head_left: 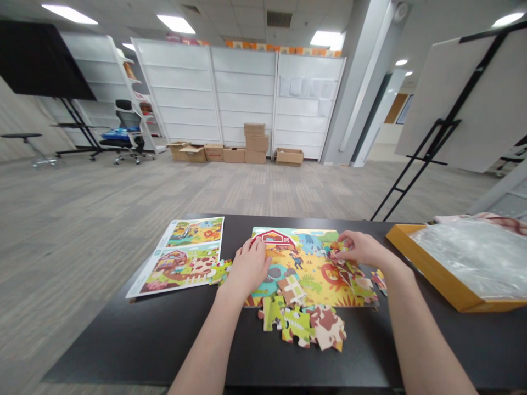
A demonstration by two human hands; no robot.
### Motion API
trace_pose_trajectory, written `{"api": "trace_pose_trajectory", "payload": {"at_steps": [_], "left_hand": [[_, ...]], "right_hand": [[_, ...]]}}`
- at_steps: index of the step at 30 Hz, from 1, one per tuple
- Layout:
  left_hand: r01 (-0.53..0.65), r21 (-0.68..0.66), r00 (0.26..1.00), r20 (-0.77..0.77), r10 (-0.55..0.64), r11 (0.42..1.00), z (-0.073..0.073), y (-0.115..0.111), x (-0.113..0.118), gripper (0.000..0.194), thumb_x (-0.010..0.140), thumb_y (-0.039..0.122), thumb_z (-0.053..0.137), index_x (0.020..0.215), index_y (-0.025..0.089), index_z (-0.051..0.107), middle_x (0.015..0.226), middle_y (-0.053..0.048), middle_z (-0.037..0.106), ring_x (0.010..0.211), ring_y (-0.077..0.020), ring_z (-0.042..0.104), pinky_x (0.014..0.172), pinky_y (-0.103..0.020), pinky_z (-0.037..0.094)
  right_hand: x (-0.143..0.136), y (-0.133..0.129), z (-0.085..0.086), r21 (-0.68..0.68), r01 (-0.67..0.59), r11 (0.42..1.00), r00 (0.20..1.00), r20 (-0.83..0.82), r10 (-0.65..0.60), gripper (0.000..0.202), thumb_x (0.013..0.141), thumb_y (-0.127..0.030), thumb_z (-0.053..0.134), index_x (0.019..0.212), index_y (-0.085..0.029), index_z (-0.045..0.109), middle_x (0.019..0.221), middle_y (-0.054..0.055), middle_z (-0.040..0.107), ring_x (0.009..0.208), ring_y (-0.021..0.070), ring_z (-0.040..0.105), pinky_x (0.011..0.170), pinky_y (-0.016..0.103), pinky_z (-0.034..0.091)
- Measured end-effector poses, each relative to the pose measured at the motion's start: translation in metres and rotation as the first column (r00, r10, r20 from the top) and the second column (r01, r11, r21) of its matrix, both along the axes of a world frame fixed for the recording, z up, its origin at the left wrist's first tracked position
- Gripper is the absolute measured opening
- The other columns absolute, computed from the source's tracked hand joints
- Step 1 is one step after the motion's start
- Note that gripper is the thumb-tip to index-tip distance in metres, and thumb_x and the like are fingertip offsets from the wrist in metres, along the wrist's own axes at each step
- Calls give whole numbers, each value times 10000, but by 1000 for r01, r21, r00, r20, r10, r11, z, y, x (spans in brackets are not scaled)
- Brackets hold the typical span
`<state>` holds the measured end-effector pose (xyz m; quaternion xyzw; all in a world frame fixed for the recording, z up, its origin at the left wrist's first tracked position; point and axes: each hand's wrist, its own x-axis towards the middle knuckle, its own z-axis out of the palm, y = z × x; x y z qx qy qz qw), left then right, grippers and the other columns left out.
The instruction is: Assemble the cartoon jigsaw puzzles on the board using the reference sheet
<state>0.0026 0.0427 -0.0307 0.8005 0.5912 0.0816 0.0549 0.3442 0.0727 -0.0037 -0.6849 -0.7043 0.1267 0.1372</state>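
A colourful farm jigsaw puzzle [313, 269] lies partly assembled on a black table [164, 340]. My left hand [249, 266] rests flat on the puzzle's left edge, fingers together, pressing down near the red barn. At the puzzle's upper right, my right hand [360, 248] pinches a small puzzle piece [338, 248] with its fingertips. Several loose pieces [304, 323] lie in a heap just in front of the puzzle, one of them a brown-and-white cow piece. Another loose piece [220, 271] sits by my left wrist.
A printed picture sheet [181, 255] lies left of the puzzle. An orange box lid [436, 271] holding a clear plastic bag stands at the right. Beyond the table are an easel [436, 137], cardboard boxes [255, 145], white shelving and an office chair [125, 131].
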Motion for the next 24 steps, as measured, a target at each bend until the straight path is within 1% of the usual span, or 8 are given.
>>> {"api": "trace_pose_trajectory", "payload": {"at_steps": [3, 6, 10, 13, 15, 17, 19, 24], "left_hand": [[-4, -3, 1000, -1, 4, 1000, 0, 0, 0, 435, 1001, 334, 408, 1371, 124, 502, 1511, -175, 496, 1454, -307, 367, 1133, -481, 396], [-1, -4, 1000, 0, 1, 1000, 0, -1, -1, 436, 1001, 336, 406, 1371, 130, 507, 1517, -169, 491, 1453, -313, 369, 1131, -486, 399], [11, 0, 1000, 12, -11, 1000, 2, -2, -2, 450, 1003, 335, 400, 1389, 125, 497, 1532, -161, 480, 1457, -316, 362, 1141, -491, 393], [5, -5, 1000, 9, -5, 1000, 3, -3, -2, 449, 999, 335, 409, 1381, 120, 507, 1537, -162, 477, 1458, -321, 362, 1141, -496, 395], [5, -8, 1000, 6, -5, 1000, 4, -3, -2, 438, 1000, 334, 408, 1371, 130, 518, 1536, -161, 480, 1455, -319, 367, 1137, -499, 397], [4, -10, 1000, 6, -4, 1000, 4, -3, -2, 447, 999, 332, 409, 1383, 127, 510, 1540, -164, 475, 1457, -321, 367, 1137, -503, 397], [3, -8, 1000, 6, -3, 1000, 4, -3, -2, 465, 996, 331, 413, 1402, 118, 493, 1546, -167, 468, 1460, -326, 362, 1139, -501, 396], [4, -10, 1000, 4, -4, 1000, 4, -3, -1, 453, 996, 333, 413, 1386, 125, 509, 1537, -163, 480, 1461, -321, 363, 1143, -494, 390]], "right_hand": [[6, 2, 2, 30, -25, 999, 987, -157, 30, 438, 639, -564, 782, 877, -201, 720, 765, 58, 735, 683, 210, 665, 610, 297, 478], [7, -3, 13, 12, -51, 999, 920, -387, 51, 530, 671, -673, 727, 867, -181, 708, 796, 87, 749, 738, 229, 680, 670, 314, 505], [-2, -17, 28, -169, -250, 953, 840, -527, 128, 552, 680, -676, 749, 862, -156, 718, 854, 99, 755, 774, 224, 677, 678, 300, 499], [-9, -20, 28, -344, -386, 856, 852, -490, 187, 509, 687, -629, 765, 890, -163, 741, 779, 57, 735, 694, 193, 650, 603, 273, 470], [-10, -15, 22, -290, -309, 906, 899, -399, 180, 472, 728, -608, 730, 912, -174, 747, 787, 58, 741, 690, 198, 651, 598, 280, 473], [-8, -8, 14, -120, -144, 982, 961, -252, 110, 427, 744, -568, 713, 915, -179, 746, 858, 83, 759, 731, 218, 667, 636, 302, 494], [-4, 0, 7, 2, -39, 999, 993, -115, 39, 402, 700, -507, 755, 938, -182, 745, 944, 103, 770, 758, 232, 677, 683, 324, 511], [-4, 5, -3, -47, -144, 989, 989, -51, 141, 475, 647, -394, 800, 1077, -201, 738, 979, 71, 771, 816, 238, 690, 739, 321, 522]]}}
